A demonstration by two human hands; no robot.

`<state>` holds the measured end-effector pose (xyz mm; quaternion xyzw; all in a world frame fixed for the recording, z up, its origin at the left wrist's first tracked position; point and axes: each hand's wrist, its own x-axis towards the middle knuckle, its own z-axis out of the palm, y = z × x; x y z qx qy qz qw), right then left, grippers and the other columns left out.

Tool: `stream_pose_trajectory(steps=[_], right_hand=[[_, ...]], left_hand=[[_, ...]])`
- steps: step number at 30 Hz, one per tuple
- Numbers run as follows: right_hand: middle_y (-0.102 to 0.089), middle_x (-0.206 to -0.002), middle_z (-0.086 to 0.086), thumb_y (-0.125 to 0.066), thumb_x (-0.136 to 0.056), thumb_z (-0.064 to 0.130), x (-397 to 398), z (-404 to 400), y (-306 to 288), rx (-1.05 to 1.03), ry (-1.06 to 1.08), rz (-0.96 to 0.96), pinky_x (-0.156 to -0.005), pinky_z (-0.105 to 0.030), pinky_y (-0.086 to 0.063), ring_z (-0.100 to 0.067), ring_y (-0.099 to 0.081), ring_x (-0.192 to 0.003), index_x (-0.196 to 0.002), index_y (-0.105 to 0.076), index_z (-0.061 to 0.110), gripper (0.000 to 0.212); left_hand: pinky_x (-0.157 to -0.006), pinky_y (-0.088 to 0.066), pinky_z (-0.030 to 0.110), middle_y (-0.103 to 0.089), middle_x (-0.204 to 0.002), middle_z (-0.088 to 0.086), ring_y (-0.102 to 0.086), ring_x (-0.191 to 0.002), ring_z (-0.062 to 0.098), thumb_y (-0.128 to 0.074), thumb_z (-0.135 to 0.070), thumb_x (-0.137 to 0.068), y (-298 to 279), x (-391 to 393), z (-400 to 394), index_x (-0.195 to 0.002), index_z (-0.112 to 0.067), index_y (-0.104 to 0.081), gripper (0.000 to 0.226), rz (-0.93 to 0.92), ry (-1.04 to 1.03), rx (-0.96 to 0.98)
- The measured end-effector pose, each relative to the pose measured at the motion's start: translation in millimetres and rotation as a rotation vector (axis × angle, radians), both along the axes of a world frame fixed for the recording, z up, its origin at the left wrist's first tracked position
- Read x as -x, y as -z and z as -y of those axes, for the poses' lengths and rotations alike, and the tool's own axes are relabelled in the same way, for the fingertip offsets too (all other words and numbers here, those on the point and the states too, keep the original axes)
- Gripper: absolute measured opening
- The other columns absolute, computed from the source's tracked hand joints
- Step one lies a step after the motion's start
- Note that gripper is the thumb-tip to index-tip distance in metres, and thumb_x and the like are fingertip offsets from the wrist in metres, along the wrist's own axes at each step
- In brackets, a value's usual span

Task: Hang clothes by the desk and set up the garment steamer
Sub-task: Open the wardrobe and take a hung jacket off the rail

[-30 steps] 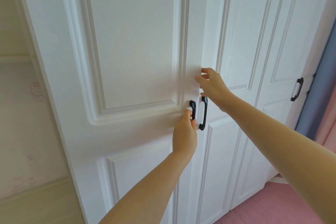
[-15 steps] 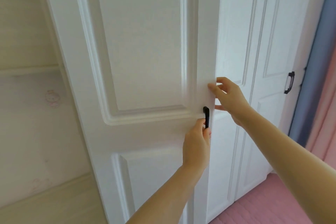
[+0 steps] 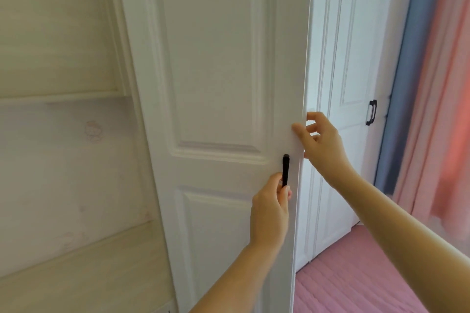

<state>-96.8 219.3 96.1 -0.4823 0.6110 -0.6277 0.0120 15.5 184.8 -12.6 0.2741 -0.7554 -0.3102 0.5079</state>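
A white panelled wardrobe door point(image 3: 216, 84) stands swung out towards me, its free edge at the centre right. My left hand point(image 3: 270, 213) is closed around the lower part of the door's black handle point(image 3: 285, 169). My right hand point(image 3: 319, 142) rests on the door's free edge just above the handle, thumb on the front face and fingers curled behind the edge. No clothes or steamer are in view; the wardrobe's inside is hidden behind the door.
Further white wardrobe doors point(image 3: 348, 58) stand shut to the right, one with a black handle point(image 3: 371, 112). Blue and pink curtains point(image 3: 432, 84) hang at the far right. A pink quilted surface point(image 3: 356, 274) lies below. A pale wall with a ledge point(image 3: 63, 99) fills the left.
The door has swung further open towards me, hiding the neighbouring door's handle. Both hands stayed on it, and the view has shifted to the left.
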Motion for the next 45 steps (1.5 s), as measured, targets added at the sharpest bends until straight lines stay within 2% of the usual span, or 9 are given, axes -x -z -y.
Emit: stream_pose_trajectory(steps=[4, 8, 13, 18, 22, 27, 30, 37, 45], right_hand=[[-0.061, -0.089, 0.002, -0.058, -0.092, 0.036, -41.3, -37.3, 4.4, 0.043, 0.017, -0.089, -0.059, -0.03, -0.05, -0.013, -0.062, -0.074, -0.111, -0.052, 0.025, 0.023], [-0.058, -0.088, 0.004, -0.058, -0.092, 0.036, -83.8, -66.9, 5.7, 0.029, -0.031, -0.148, -0.058, -0.019, -0.042, -0.008, -0.061, -0.077, -0.116, -0.05, 0.024, 0.028], [-0.055, -0.088, 0.014, -0.058, -0.093, 0.033, -125.7, -91.3, 4.5, 0.009, -0.113, -0.205, -0.064, -0.02, -0.046, 0.0, -0.058, -0.084, -0.118, -0.047, 0.023, 0.03], [-0.059, -0.1, 0.012, -0.057, -0.094, 0.029, -157.5, -103.9, 4.9, 0.003, -0.263, -0.225, -0.074, -0.023, -0.054, 0.002, -0.058, -0.089, -0.118, -0.045, 0.023, 0.027], [-0.062, -0.118, 0.005, -0.054, -0.095, 0.029, -173.5, -103.8, 6.5, -0.038, -0.383, -0.269, -0.084, -0.024, -0.053, -0.007, -0.06, -0.101, -0.128, -0.043, 0.022, 0.035], [-0.052, -0.123, 0.015, -0.048, -0.098, 0.026, -191.5, -102.6, 4.8, -0.096, -0.524, -0.316, -0.069, -0.001, -0.043, 0.011, -0.052, -0.091, -0.141, -0.034, 0.027, 0.045], [-0.048, -0.14, 0.005, -0.047, -0.099, 0.029, -200.5, -101.1, 5.5, -0.117, -0.564, -0.343, -0.093, -0.02, -0.042, 0.002, -0.049, -0.107, -0.145, -0.026, 0.03, 0.051], [-0.045, -0.143, 0.003, -0.046, -0.097, 0.035, -220.7, -88.0, 13.2, -0.077, -0.61, -0.37, -0.102, -0.039, -0.045, -0.012, -0.052, -0.123, -0.147, -0.021, 0.033, 0.056], [-0.045, -0.143, 0.002, -0.048, -0.096, 0.035, -216.5, -79.2, 16.3, -0.053, -0.632, -0.373, -0.101, -0.035, -0.044, -0.012, -0.052, -0.122, -0.147, -0.021, 0.031, 0.057]], left_hand=[[-0.078, -0.051, 0.012, -0.067, -0.091, -0.01, -0.064, -0.084, 0.0, -0.05, -0.024, -0.098, 6.2, -45.4, -35.4, -0.12, -0.023, -0.06, 0.024, -0.029, -0.022, 0.009], [-0.081, -0.054, 0.016, -0.068, -0.093, -0.013, -0.065, -0.086, 0.0, -0.052, -0.021, -0.097, 8.1, -91.1, -65.0, -0.122, -0.028, -0.06, 0.027, -0.103, -0.05, -0.018], [-0.074, -0.048, 0.008, -0.063, -0.095, -0.026, -0.064, -0.089, -0.002, -0.052, -0.016, -0.097, 5.2, -134.2, -93.0, -0.112, -0.048, -0.053, 0.036, -0.159, -0.104, -0.037], [-0.077, -0.046, 0.009, -0.061, -0.1, -0.014, -0.058, -0.093, -0.004, -0.055, -0.034, -0.094, 6.3, -162.9, -111.5, -0.12, -0.044, -0.05, 0.028, -0.124, -0.173, -0.044], [-0.081, -0.05, 0.015, -0.062, -0.1, -0.008, -0.062, -0.093, 0.004, -0.07, -0.039, -0.082, 6.4, -184.9, -114.3, -0.125, -0.042, -0.051, 0.047, -0.128, -0.211, -0.076], [-0.08, -0.048, 0.01, -0.064, -0.1, -0.008, -0.062, -0.092, 0.002, -0.074, -0.03, -0.08, 6.0, -209.4, -116.0, -0.128, -0.036, -0.05, 0.054, -0.152, -0.249, -0.091], [-0.081, -0.048, 0.009, -0.067, -0.1, -0.008, -0.063, -0.092, 0.001, -0.074, -0.026, -0.08, 3.8, -223.8, -116.0, -0.126, -0.038, -0.048, 0.054, -0.147, -0.243, -0.101], [-0.094, -0.052, 0.035, -0.069, -0.103, -0.004, -0.066, -0.096, 0.011, -0.074, -0.02, -0.081, 5.1, -249.3, -112.8, -0.124, -0.041, -0.053, 0.053, -0.165, -0.252, -0.164], [-0.096, -0.051, 0.03, -0.065, -0.115, -0.012, -0.062, -0.105, 0.001, -0.068, -0.024, -0.085, 6.3, -240.2, -122.2, -0.139, -0.023, -0.047, 0.058, -0.139, -0.325, -0.164]])
